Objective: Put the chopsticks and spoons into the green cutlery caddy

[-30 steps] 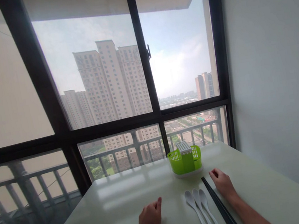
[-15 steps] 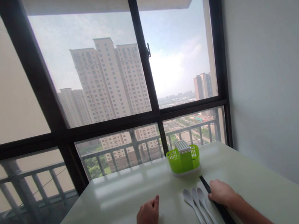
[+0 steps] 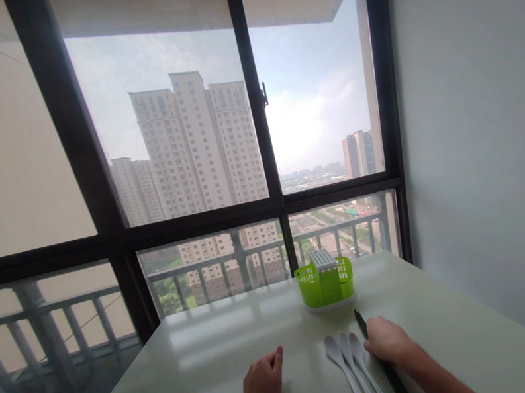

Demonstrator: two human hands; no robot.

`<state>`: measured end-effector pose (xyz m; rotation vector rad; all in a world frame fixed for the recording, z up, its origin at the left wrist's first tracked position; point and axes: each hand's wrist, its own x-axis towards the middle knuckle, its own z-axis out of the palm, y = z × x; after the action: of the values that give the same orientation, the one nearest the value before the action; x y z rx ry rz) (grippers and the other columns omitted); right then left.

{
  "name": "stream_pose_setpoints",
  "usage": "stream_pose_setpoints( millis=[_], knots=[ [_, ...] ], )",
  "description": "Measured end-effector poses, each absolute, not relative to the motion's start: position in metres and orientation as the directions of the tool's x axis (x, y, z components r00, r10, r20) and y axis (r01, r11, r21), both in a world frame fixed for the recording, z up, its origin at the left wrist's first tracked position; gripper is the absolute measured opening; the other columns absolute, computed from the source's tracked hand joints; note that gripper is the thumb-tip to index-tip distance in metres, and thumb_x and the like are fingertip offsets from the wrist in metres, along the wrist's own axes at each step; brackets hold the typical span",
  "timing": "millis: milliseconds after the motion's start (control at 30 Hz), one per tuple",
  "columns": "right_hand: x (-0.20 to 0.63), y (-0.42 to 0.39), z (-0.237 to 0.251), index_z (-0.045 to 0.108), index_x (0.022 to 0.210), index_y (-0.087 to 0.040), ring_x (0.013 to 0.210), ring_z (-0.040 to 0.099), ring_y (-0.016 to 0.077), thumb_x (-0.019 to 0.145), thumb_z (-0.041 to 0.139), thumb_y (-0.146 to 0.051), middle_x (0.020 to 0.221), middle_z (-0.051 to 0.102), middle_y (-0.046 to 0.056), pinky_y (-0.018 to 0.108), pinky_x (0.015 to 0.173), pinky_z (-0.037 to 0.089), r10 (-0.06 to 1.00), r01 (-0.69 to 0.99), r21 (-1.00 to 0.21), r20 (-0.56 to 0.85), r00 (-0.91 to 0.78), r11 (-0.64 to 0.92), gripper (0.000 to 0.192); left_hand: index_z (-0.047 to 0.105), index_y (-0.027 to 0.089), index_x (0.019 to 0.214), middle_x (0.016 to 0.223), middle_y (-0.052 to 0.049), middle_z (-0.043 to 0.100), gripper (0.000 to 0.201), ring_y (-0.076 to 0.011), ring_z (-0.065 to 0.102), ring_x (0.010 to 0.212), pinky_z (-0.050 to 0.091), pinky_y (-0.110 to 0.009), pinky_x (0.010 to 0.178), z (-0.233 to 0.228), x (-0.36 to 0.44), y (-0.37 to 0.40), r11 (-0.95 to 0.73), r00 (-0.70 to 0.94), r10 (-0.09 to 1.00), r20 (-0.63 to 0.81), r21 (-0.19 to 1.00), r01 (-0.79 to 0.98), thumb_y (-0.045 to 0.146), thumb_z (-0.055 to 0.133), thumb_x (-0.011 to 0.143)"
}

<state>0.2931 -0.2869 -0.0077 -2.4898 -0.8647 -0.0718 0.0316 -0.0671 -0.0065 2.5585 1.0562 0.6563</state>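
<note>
My right hand (image 3: pixel 388 340) is closed around a bundle of black chopsticks (image 3: pixel 397 383), whose tips stick out past my fingers toward the window. Just left of them, three white spoons (image 3: pixel 354 369) lie side by side, bowls pointing away from me. My left hand (image 3: pixel 264 384) rests on the table to the left of the spoons, fingers curled in and thumb on top, with nothing seen in it. Beyond the spoons stands a green utensil caddy (image 3: pixel 326 286) with a white slotted top and white base.
The pale glossy table (image 3: pixel 207 346) reaches to a dark-framed window (image 3: pixel 206 220) at the back. A plain wall (image 3: pixel 476 120) rises along the right side. Outside are a railing and tall buildings.
The view has shifted slightly, so everything sits a little lower and to the right. Both hands keep nearly the same places; the right hand still holds the chopsticks.
</note>
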Motion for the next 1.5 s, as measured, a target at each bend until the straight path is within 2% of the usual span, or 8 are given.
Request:
stream_pose_setpoints(
  millis=[200, 433, 633, 767, 833, 1000, 1267, 1500],
  knots=[
    [0.286, -0.283, 0.028, 0.058, 0.058, -0.019, 0.056, 0.058, 0.0164, 0.072, 0.063, -0.023, 0.06, 0.062, 0.004, 0.026, 0.053, 0.031, 0.615, 0.619, -0.502, 0.2, 0.763, -0.605, 0.015, 0.059, 0.022, 0.068, 0.061, 0.0, 0.062, 0.053, -0.0161, 0.06, 0.063, 0.031, -0.025, 0.063, -0.012, 0.032, -0.065, -0.722, 0.627, 0.684, 0.373, 0.47, 0.508, 0.051, 0.032, 0.104],
    [0.215, -0.231, 0.067, 0.051, 0.063, -0.02, 0.058, 0.046, 0.012, 0.082, 0.06, -0.029, 0.06, 0.054, -0.003, 0.024, 0.056, 0.029, 0.651, 0.706, -0.695, 0.472, 0.594, -0.14, 0.023, 0.064, 0.023, 0.086, 0.066, 0.002, 0.055, 0.05, -0.0148, 0.053, 0.064, 0.037, -0.023, 0.065, -0.002, 0.019, -0.079, -0.811, 0.733, 0.517, 0.443, 0.527, 0.254, 0.061, 0.034, 0.1],
    [0.156, -0.186, 0.052, 0.051, 0.072, -0.021, 0.059, 0.046, 0.0105, 0.087, 0.059, -0.028, 0.064, 0.054, -0.005, 0.022, 0.058, 0.03, 0.622, 0.695, -0.718, 0.557, 0.551, 0.027, 0.018, 0.065, 0.026, 0.109, 0.07, 0.002, 0.059, 0.045, -0.0162, 0.056, 0.064, 0.042, -0.024, 0.067, -0.005, 0.014, -0.085, -0.887, 0.806, 0.361, 0.469, 0.44, 0.141, 0.062, 0.044, 0.095],
    [0.136, -0.177, 0.041, 0.049, 0.073, -0.021, 0.062, 0.046, 0.0105, 0.085, 0.059, -0.022, 0.067, 0.054, -0.005, 0.022, 0.06, 0.028, 0.637, 0.726, -0.687, 0.578, 0.51, 0.042, 0.015, 0.065, 0.025, 0.099, 0.073, 0.0, 0.067, 0.023, -0.016, 0.061, 0.066, 0.044, -0.025, 0.068, -0.006, 0.019, -0.087, -0.869, 0.797, 0.395, 0.457, 0.467, 0.163, 0.04, 0.048, 0.097],
    [0.133, -0.178, 0.04, 0.048, 0.072, -0.021, 0.062, 0.045, 0.0109, 0.084, 0.06, -0.021, 0.067, 0.052, -0.005, 0.022, 0.06, 0.027, 0.64, 0.738, -0.674, 0.58, 0.503, 0.03, 0.016, 0.065, 0.025, 0.094, 0.076, -0.001, 0.07, 0.025, -0.0155, 0.064, 0.067, 0.045, -0.024, 0.069, -0.005, 0.021, -0.088, -0.84, 0.8, 0.407, 0.441, 0.526, 0.138, 0.033, 0.042, 0.1],
    [0.137, -0.186, 0.05, 0.054, 0.077, -0.021, 0.065, 0.049, 0.0119, 0.084, 0.063, -0.022, 0.07, 0.056, -0.004, 0.022, 0.063, 0.032, 0.661, 0.728, -0.684, 0.569, 0.49, 0.049, 0.012, 0.064, 0.024, 0.096, 0.073, -0.002, 0.07, 0.033, -0.0156, 0.063, 0.064, 0.044, -0.025, 0.067, -0.002, 0.025, -0.091, -0.805, 0.811, 0.41, 0.417, 0.583, 0.108, 0.033, 0.034, 0.104],
    [0.157, -0.188, 0.074, 0.065, 0.077, -0.018, 0.057, 0.057, 0.0118, 0.087, 0.063, -0.026, 0.064, 0.06, -0.003, 0.02, 0.056, 0.04, 0.777, 0.513, -0.829, 0.469, 0.421, 0.222, 0.013, 0.064, 0.025, 0.101, 0.088, -0.003, 0.073, 0.028, -0.0178, 0.066, 0.08, 0.044, -0.026, 0.073, -0.005, 0.027, -0.09, -0.815, 0.829, 0.423, 0.367, 0.554, 0.171, 0.035, 0.038, 0.103],
    [0.159, -0.192, 0.068, 0.064, 0.073, -0.017, 0.055, 0.059, 0.0117, 0.085, 0.064, -0.024, 0.061, 0.061, -0.003, 0.02, 0.054, 0.042, 0.798, 0.462, -0.856, 0.44, 0.411, 0.234, 0.014, 0.065, 0.025, 0.104, 0.097, -0.005, 0.074, 0.024, -0.0197, 0.067, 0.089, 0.044, -0.027, 0.078, -0.003, 0.029, -0.09, -0.789, 0.859, 0.422, 0.29, 0.584, 0.191, 0.028, 0.042, 0.1]
  ],
)
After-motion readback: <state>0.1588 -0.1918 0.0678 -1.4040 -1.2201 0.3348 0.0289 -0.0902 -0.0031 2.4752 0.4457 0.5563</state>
